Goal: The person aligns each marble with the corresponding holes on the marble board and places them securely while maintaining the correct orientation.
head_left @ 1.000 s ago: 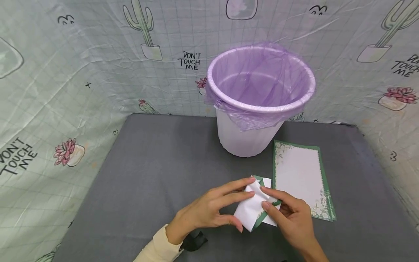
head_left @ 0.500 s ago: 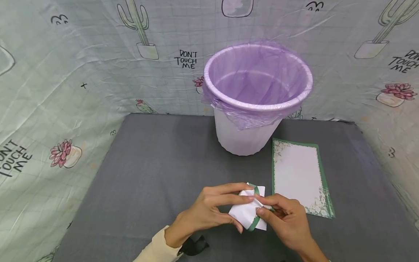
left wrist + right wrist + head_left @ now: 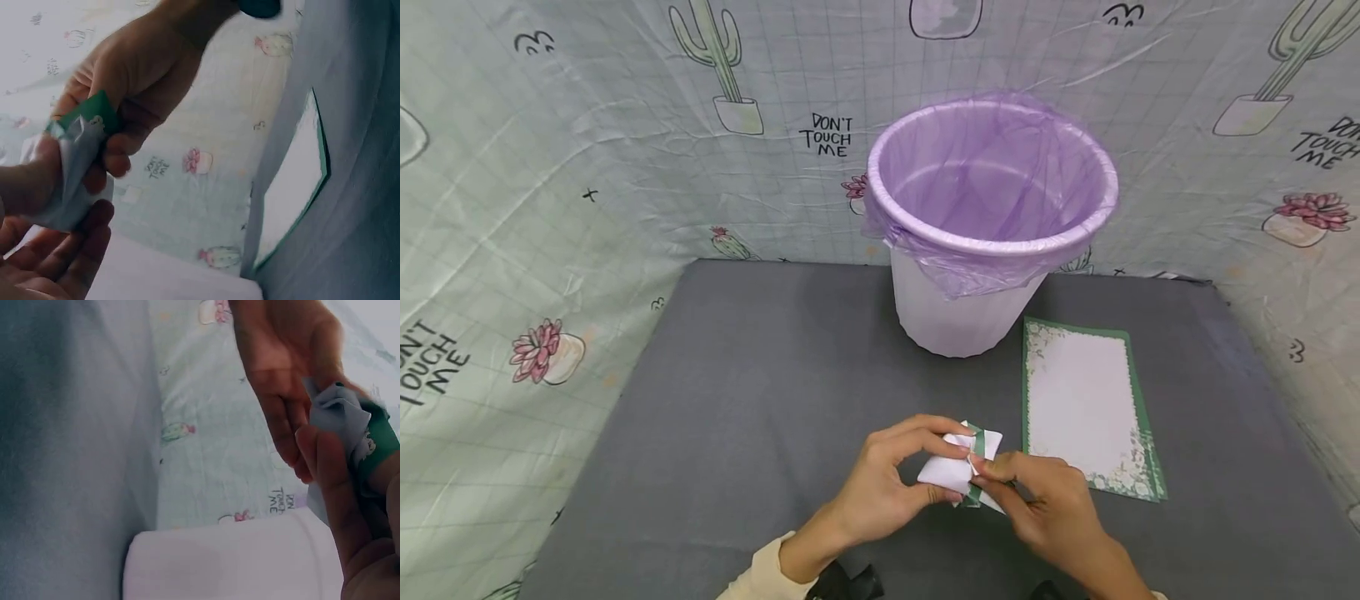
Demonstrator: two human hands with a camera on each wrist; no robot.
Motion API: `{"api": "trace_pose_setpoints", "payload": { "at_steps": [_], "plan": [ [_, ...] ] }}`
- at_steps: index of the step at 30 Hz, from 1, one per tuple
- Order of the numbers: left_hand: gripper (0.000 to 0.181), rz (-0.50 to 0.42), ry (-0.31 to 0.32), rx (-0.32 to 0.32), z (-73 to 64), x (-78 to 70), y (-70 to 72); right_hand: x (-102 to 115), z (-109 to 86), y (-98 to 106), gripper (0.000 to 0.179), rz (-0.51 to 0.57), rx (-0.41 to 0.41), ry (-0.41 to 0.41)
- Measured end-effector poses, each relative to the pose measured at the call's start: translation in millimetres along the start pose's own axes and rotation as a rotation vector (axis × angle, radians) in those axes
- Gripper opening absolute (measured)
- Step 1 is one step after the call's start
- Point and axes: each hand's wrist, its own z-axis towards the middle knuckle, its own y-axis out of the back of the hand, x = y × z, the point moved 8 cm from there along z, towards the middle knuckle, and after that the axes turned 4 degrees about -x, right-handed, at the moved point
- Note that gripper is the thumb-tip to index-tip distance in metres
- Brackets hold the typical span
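Observation:
A crumpled, folded sheet of white paper with a green border [image 3: 946, 474] is between both hands, over the front of the table. My left hand [image 3: 883, 482] holds its left side, thumb below and fingers above. On the other side, my right hand [image 3: 1054, 498] pinches the near right part between thumb and fingers. The left wrist view has the paper [image 3: 74, 164] bunched up, its green edge standing out beside the right hand [image 3: 140, 69]. Folds of the paper [image 3: 342, 419] also show in the right wrist view, partly hidden by fingers.
A white bin [image 3: 966, 317] with a purple bag liner [image 3: 992, 271] over its rim stands at the back. Right of it lie green-bordered floral sheets [image 3: 1078, 400], slightly fanned. Grey cloth [image 3: 760, 358] covers the table. A cactus-print curtain [image 3: 625, 133] hangs behind and at the sides.
The paper has been squeezed into a smaller, more crumpled bundle. Both hands have shifted slightly left, and the right hand has closed in on the left. The head view has tilted a little.

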Motion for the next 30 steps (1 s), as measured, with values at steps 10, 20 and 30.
{"api": "trace_pose_setpoints", "payload": {
  "at_steps": [10,20,30],
  "plan": [
    [0.028,0.07,-0.068,-0.002,0.0,2.3,4.7,7,-1.8,-7,0.025,0.112,0.131,0.12],
    [0.029,0.084,-0.174,-0.109,4.2,-6.9,13.7,-5,8.6,-2,0.055,0.207,-0.038,-0.132],
    [0.04,0.028,-0.164,-0.173,-1.8,-3.1,6.1,-7,7.5,1,0.045,0.561,-0.115,-0.219]
  ]
}}
